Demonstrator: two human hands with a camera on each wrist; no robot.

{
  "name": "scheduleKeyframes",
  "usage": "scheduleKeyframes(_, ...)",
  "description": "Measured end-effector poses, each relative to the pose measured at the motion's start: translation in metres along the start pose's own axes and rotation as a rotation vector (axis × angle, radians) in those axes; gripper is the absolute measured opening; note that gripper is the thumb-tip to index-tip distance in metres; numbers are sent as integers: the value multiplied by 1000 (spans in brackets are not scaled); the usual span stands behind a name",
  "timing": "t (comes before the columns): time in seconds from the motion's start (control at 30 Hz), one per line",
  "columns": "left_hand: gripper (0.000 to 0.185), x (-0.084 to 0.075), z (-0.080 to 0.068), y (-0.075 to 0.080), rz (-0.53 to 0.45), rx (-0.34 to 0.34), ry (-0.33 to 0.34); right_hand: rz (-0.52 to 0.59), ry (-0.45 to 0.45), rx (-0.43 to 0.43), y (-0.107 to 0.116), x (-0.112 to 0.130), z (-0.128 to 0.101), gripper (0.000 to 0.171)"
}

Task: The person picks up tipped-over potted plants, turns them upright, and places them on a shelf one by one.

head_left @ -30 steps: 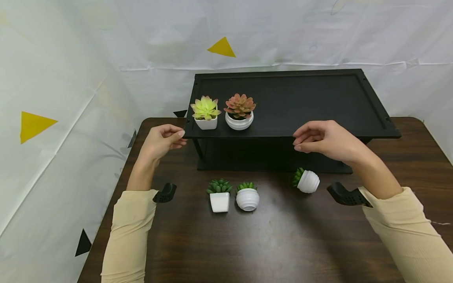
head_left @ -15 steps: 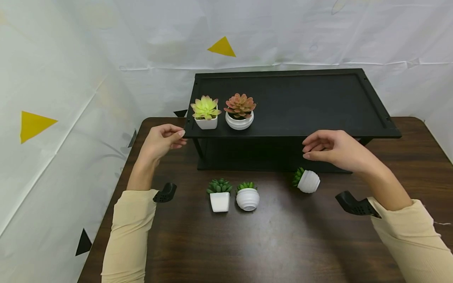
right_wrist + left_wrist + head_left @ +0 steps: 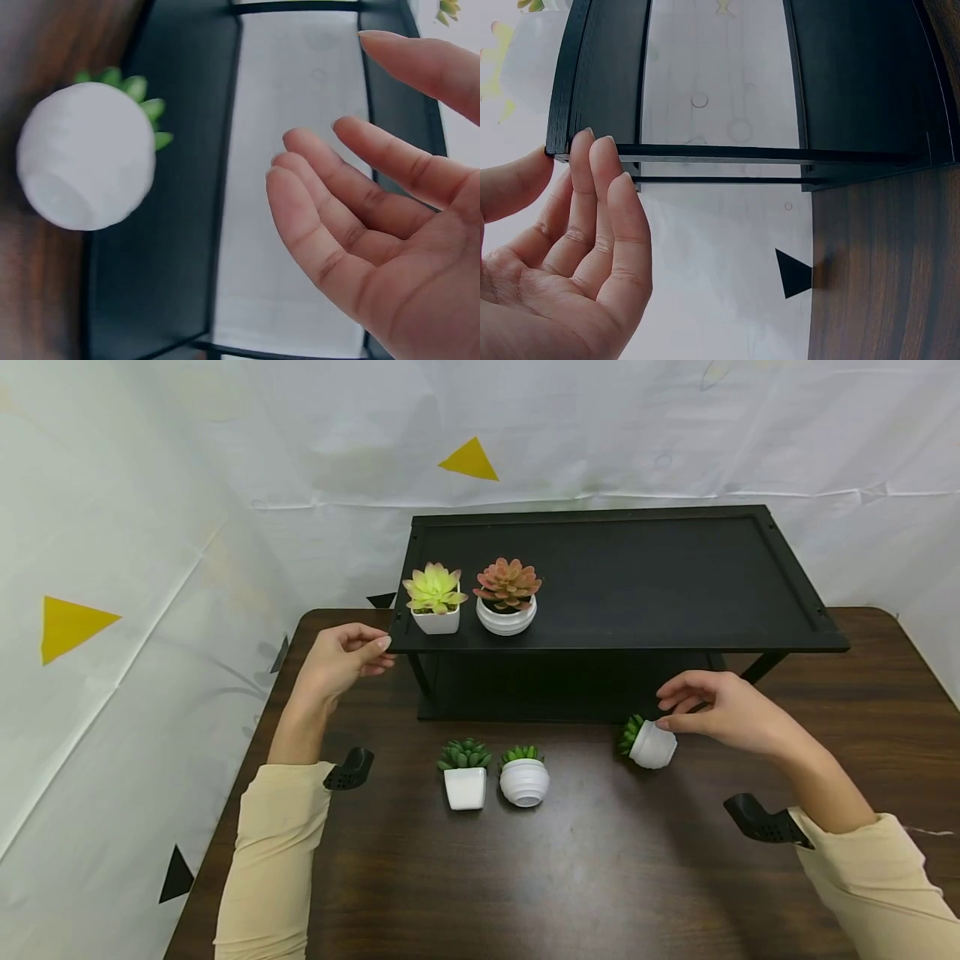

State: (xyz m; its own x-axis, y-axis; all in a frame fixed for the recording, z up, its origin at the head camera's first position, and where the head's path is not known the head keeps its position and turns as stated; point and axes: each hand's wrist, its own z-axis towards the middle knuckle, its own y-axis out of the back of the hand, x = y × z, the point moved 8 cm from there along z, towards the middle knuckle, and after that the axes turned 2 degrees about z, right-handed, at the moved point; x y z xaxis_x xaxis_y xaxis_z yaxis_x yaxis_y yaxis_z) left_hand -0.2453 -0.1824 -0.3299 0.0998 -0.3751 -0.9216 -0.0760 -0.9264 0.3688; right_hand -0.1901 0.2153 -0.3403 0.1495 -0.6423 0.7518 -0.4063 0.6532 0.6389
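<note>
At the front left corner of a black two-tier shelf (image 3: 637,577), my left hand (image 3: 337,662) pinches the top board's edge. The left wrist view shows the thumb on one side of the board and fingertips on the other. My right hand (image 3: 723,710) hovers by a round white pot with a green succulent (image 3: 653,745), which lies tipped on its side before the shelf. The right wrist view shows the relaxed fingers (image 3: 300,217) apart from this pot (image 3: 86,157). A yellow-green succulent (image 3: 435,597) and a reddish succulent (image 3: 507,597) stand on the top board's left end.
In front of the shelf, on the dark wooden table (image 3: 525,885), lie a square-potted green succulent (image 3: 465,777) and a round-potted one (image 3: 524,778). Behind and to the left hang white sheets (image 3: 337,435) with yellow and black triangles.
My right hand has come down and to the right, from the shelf's front edge to beside the tipped pot. The left hand keeps its place on the corner.
</note>
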Motion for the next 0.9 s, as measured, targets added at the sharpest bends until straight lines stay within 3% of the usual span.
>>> scheduleKeyframes(0.9, 26, 2, 1, -1, 10, -1, 5, -74, -130, -48, -32, -56, 4, 52)
